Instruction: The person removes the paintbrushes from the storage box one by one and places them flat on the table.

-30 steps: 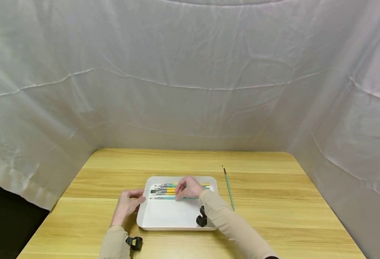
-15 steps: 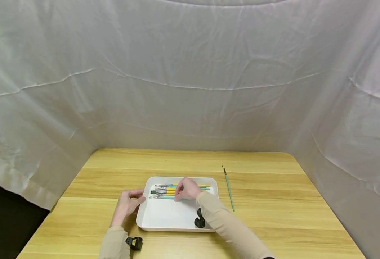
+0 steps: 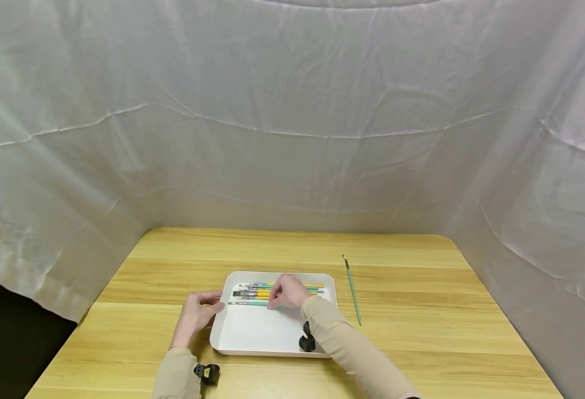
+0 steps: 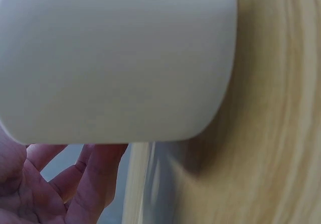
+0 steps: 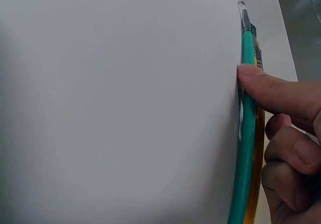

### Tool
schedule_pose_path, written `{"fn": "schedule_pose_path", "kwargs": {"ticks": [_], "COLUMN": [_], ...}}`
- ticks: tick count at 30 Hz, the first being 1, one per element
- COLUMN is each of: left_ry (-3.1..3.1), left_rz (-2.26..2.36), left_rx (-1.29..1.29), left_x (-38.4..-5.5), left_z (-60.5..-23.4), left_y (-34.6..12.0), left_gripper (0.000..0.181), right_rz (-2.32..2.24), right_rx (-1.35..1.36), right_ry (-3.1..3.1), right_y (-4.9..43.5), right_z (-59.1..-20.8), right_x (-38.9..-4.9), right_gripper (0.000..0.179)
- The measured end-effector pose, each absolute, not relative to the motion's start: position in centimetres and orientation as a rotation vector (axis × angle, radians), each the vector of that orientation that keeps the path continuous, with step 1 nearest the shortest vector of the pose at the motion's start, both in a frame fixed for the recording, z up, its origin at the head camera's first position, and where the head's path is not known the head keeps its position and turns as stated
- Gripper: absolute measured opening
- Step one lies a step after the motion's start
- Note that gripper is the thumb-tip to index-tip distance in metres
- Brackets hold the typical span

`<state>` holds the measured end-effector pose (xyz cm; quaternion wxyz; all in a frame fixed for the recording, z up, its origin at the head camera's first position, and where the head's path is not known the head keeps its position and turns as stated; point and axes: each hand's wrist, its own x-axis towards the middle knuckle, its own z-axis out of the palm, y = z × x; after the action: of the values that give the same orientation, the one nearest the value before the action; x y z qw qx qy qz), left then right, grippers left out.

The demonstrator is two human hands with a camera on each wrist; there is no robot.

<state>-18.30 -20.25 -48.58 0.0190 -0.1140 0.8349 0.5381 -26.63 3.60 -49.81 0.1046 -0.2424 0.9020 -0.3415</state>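
My left hand (image 3: pixel 196 315) holds the left edge of a white tray (image 3: pixel 252 335), thumb at the rim. In the left wrist view its fingers (image 4: pixel 95 184) bend up against the outside of the tray. Over the tray, my right hand (image 3: pixel 288 292) pinches a teal paintbrush (image 5: pixel 244 158) lying lengthwise, bristle end to the left. The thumb (image 5: pixel 256 81) presses along its handle; the other fingers curl beside it. Several more paintbrushes (image 3: pixel 263 294), with yellow and teal handles, lie roughly parallel behind it, partly hidden by the right hand.
Another teal paintbrush (image 3: pixel 352 293) lies on the wooden table (image 3: pixel 422 310), right of the tray and slightly slanted. Grey fabric (image 3: pixel 292 166) hangs around the back and sides of the table. Small black wrist cameras (image 3: pixel 207 374) sit on both sleeves.
My right hand has shifted slightly left, and the pinched teal paintbrush has slid a little left with it. The left hand stays at the tray's edge.
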Motion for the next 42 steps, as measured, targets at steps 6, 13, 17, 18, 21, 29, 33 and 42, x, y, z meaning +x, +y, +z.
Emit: {"fn": "schedule_pose_path", "kwargs": {"ticks": [6, 13, 17, 18, 21, 29, 33, 42], "left_ry": [2.585, 2.585, 2.591, 2.592, 2.592, 2.59, 2.588, 2.573], "left_rz": [1.665, 1.68, 1.677, 1.675, 1.674, 1.675, 1.673, 1.676], "left_rx": [-0.361, -0.355, -0.356, -0.358, -0.363, -0.363, -0.365, -0.376], "left_x": [-18.3, -18.3, -18.4, -18.4, -18.4, -18.2, -18.2, -18.2], "left_z": [-48.6, -48.7, -48.7, -48.7, -48.7, -48.6, -48.5, -48.5], "left_y": [-20.2, -20.2, -20.2, -20.2, -20.2, -20.1, -20.1, -20.2], "left_gripper": [0.038, 0.038, 0.038, 0.038, 0.038, 0.038, 0.038, 0.039], "right_rz": [-1.019, -1.062, -1.067, -1.066, -1.078, -1.12, -1.136, -1.182], "right_rx": [-0.685, -0.658, -0.644, -0.643, -0.644, -0.634, -0.645, -0.632], "right_ry": [2.623, 2.563, 2.535, 2.531, 2.52, 2.504, 2.51, 2.527], "right_y": [3.7, 4.2, 4.7, 4.8, 5.1, 6.3, 7.1, 8.5], "right_z": [-49.5, -48.9, -48.5, -48.4, -48.1, -47.0, -46.6, -46.1], "right_x": [-26.4, -26.5, -26.6, -26.6, -26.6, -26.2, -26.2, -25.9], "right_gripper": [0.012, 0.01, 0.009, 0.009, 0.008, 0.007, 0.006, 0.008]}}
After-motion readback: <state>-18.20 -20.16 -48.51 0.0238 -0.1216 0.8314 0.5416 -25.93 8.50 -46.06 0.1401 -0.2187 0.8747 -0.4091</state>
